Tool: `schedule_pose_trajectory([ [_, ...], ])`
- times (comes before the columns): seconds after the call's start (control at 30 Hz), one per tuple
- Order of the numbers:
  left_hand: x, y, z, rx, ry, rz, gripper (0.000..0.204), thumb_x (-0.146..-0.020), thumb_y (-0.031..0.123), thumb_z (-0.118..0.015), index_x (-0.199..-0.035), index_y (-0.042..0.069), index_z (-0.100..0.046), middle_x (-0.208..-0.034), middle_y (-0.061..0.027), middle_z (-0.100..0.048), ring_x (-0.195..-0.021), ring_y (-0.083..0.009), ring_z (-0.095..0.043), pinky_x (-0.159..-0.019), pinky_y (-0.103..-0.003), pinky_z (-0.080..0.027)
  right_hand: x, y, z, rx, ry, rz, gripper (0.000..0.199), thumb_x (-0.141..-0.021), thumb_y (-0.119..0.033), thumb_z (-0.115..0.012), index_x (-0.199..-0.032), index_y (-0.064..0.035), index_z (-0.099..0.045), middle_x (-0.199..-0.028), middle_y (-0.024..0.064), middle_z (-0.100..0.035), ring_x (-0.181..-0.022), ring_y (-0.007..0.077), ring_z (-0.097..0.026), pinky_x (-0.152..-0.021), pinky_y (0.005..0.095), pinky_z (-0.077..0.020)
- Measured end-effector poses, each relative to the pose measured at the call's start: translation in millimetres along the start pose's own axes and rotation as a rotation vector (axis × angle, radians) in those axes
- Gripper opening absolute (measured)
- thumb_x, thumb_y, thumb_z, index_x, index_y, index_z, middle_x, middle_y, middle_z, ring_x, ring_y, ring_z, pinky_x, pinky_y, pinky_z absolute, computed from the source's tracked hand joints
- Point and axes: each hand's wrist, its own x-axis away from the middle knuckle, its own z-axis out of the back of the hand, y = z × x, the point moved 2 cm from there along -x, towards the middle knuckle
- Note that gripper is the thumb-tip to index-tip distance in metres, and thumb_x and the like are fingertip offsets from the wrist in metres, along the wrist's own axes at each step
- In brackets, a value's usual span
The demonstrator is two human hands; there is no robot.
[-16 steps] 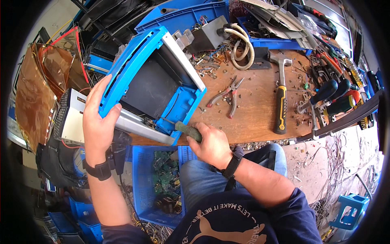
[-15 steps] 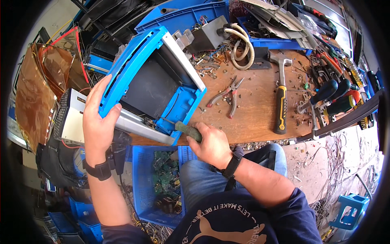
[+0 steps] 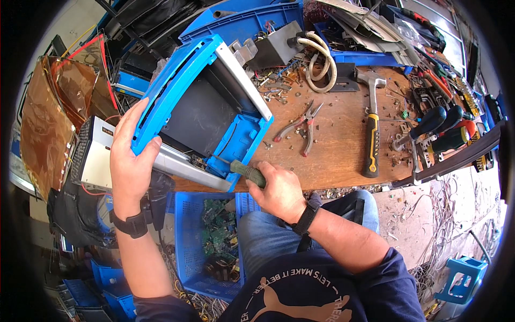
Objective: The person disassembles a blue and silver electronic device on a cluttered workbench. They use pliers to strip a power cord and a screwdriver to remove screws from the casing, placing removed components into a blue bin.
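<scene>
A blue and silver device housing [image 3: 198, 115] with a black inner panel leans tilted at the left of the wooden bench. My left hand [image 3: 131, 153] grips its left blue edge, thumb on the near side and fingers around the outside. My right hand [image 3: 280, 192] is closed round the green handle of a screwdriver [image 3: 250, 174]. The screwdriver's thin shaft reaches left into the housing's near lower corner; its tip is too small to make out. Right of the housing lie pliers [image 3: 306, 127] with red-tipped grips, their jaws spread.
A hammer [image 3: 371, 129] lies on the bench [image 3: 332, 161] among scattered screws. Screwdrivers and other hand tools [image 3: 440, 126] crowd the right side. A coiled pale cable [image 3: 322, 61] sits at the back. Below the bench edge, a blue crate [image 3: 188, 252] holds green circuit boards.
Almost nothing differs. The housing and both hands keep their places, with only a very slight shift of the view.
</scene>
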Motion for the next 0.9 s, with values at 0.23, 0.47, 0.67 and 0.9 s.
schedule_pose_trajectory([
  [0.23,-0.3,0.2,0.1,0.044,0.014,0.04,0.061,-0.072,-0.004,-0.059,-0.133,0.002,-0.053,-0.13,-0.0156,-0.054,-0.12,-0.0266,-0.052,-0.102,-0.036,-0.041,-1.7,-2.7,1.4,0.026,0.013,0.025,0.028,-0.081,-0.027,-0.065,-0.096,-0.0042,-0.06,-0.083,0.018,-0.065,-0.074,0.0378,-0.064,-0.067,0.0467,-0.0529],
  [0.47,1.0,-1.7,0.7,0.018,0.018,0.027,0.062,-0.072,-0.004,-0.061,-0.133,0.003,-0.053,-0.131,-0.0161,-0.055,-0.121,-0.0277,-0.052,-0.103,-0.036,-0.04,-2.9,-5.4,3.7,0.046,0.006,0.031,0.027,-0.081,-0.026,-0.065,-0.096,-0.0042,-0.06,-0.083,0.0178,-0.065,-0.074,0.0374,-0.064,-0.067,0.0463,-0.0532],
  [0.67,1.0,-0.9,0.5,0.024,0.025,0.036,0.061,-0.072,-0.004,-0.062,-0.132,0.003,-0.054,-0.131,-0.0162,-0.055,-0.121,-0.0278,-0.052,-0.103,-0.037,-0.04,-3.3,-3.5,2.7,0.039,-0.023,0.001,0.032,-0.079,-0.024,-0.067,-0.105,-0.0064,-0.063,-0.083,0.0178,-0.066,-0.077,0.0374,-0.064,-0.071,0.0467,-0.0519],
  [0.9,0.0,-1.5,0.5,0.011,0.023,0.018,0.062,-0.071,-0.004,-0.062,-0.132,0.003,-0.054,-0.131,-0.0164,-0.055,-0.121,-0.0281,-0.053,-0.103,-0.037,-0.04,-3.4,-3.4,2.3,0.056,-0.036,0.007,0.032,-0.08,-0.025,-0.066,-0.105,-0.0061,-0.063,-0.085,0.0174,-0.065,-0.078,0.0367,-0.064,-0.072,0.0461,-0.052],
])
